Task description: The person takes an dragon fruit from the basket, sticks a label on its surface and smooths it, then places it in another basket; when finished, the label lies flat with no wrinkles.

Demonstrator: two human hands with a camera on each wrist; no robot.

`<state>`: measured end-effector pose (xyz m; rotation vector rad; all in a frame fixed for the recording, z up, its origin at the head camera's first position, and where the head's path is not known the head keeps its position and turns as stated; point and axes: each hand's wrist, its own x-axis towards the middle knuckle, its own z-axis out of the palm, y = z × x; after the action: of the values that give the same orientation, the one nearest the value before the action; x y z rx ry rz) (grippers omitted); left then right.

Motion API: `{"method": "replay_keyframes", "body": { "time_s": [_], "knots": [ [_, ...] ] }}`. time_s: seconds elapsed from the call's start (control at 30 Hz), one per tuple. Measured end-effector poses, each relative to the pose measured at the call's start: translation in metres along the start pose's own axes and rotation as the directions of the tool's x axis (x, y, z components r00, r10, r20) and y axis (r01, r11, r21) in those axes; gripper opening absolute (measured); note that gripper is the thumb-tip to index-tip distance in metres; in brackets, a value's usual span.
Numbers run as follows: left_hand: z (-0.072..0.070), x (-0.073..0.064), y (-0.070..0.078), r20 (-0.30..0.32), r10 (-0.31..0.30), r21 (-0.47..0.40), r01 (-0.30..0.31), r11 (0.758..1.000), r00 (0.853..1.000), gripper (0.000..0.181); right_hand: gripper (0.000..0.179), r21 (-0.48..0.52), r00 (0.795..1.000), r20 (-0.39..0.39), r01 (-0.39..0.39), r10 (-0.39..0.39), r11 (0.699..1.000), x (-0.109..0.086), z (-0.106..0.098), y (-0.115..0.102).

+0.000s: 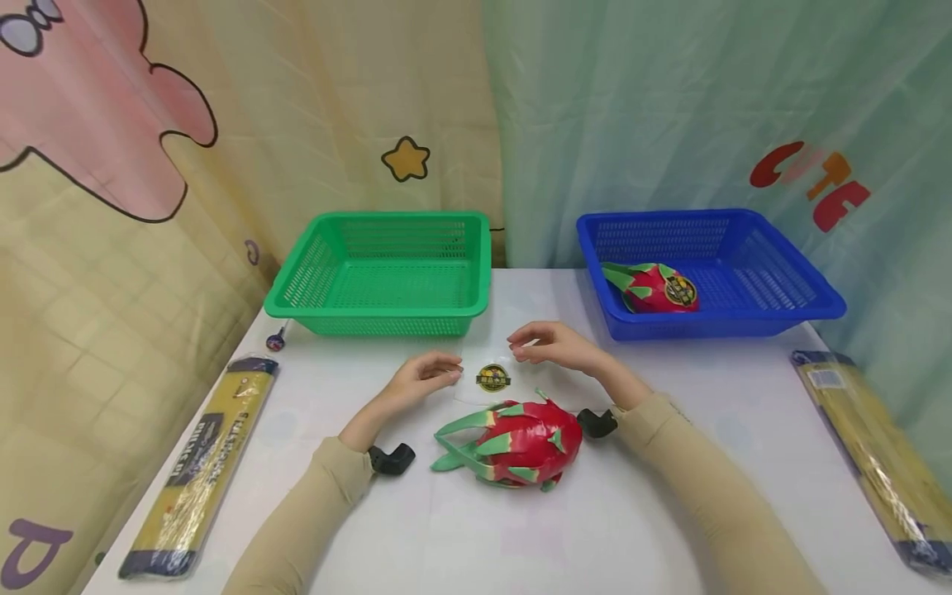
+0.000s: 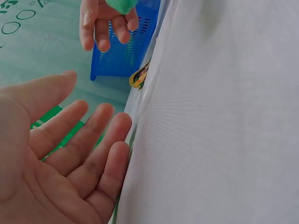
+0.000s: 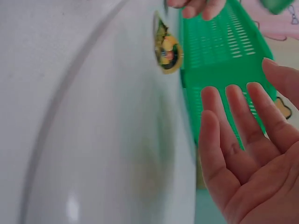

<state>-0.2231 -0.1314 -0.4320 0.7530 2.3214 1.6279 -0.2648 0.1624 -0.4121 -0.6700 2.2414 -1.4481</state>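
A red dragon fruit [image 1: 531, 442] with green scales lies on its side on the white table, nearer the person than both hands. Beyond it, a round black-and-gold sticker [image 1: 493, 378] appears to sit on a clear, shiny sheet whose edges are faint. My left hand [image 1: 420, 382] is just left of the sticker, fingers loosely bent and palm facing inward. On the sticker's other side is my right hand [image 1: 554, 345], its fingers likewise relaxed. Nothing is held in the left palm [image 2: 70, 163] or the right palm [image 3: 254, 163] in the wrist views.
A green basket [image 1: 375, 312] stands at the back left. In the blue basket [image 1: 729, 314] at the back right lies another dragon fruit [image 1: 654, 289] with a sticker. Long yellow packets [image 1: 201, 463] [image 1: 870, 454] flank the table; a small lollipop-like item [image 1: 275, 340] lies near the green basket.
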Motion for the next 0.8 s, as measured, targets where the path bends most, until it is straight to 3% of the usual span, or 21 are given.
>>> {"method": "replay_keyframes", "body": {
  "time_s": [0.07, 0.23, 0.4, 0.47, 0.6, 0.8],
  "knots": [
    [0.001, 0.001, -0.012, 0.007, -0.002, 0.003, 0.002, 1.0, 1.0, 0.033, 0.038, 0.007, 1.0, 0.005, -0.012, 0.012, 1.0, 0.008, 0.005, 0.006],
    [0.006, 0.003, -0.024, -0.002, -0.021, 0.098, 0.021, 0.995, 1.0, 0.031, 0.038, -0.026, 0.999, 0.019, -0.039, 0.039, 0.999, 0.016, 0.011, 0.012],
    [0.013, 0.005, -0.027, -0.017, 0.057, 0.31, -0.049, 0.95, 0.998, 0.025, 0.034, -0.078, 1.0, 0.017, -0.017, 0.018, 0.997, 0.019, 0.014, 0.015],
    [0.015, 0.004, -0.025, -0.023, 0.087, 0.353, -0.073, 0.933, 0.996, 0.024, 0.031, -0.117, 1.0, 0.01, -0.006, 0.007, 0.993, 0.02, 0.016, 0.016],
    [0.016, 0.003, -0.025, -0.033, 0.106, 0.368, -0.086, 0.926, 0.994, 0.023, 0.025, -0.195, 1.0, 0.001, 0.009, -0.009, 0.981, 0.023, 0.02, 0.018],
    [0.016, 0.002, -0.024, -0.031, 0.107, 0.366, -0.089, 0.926, 0.994, 0.024, 0.019, -0.213, 1.0, -0.024, 0.014, -0.019, 0.977, 0.023, 0.027, 0.016]
  ]
}}
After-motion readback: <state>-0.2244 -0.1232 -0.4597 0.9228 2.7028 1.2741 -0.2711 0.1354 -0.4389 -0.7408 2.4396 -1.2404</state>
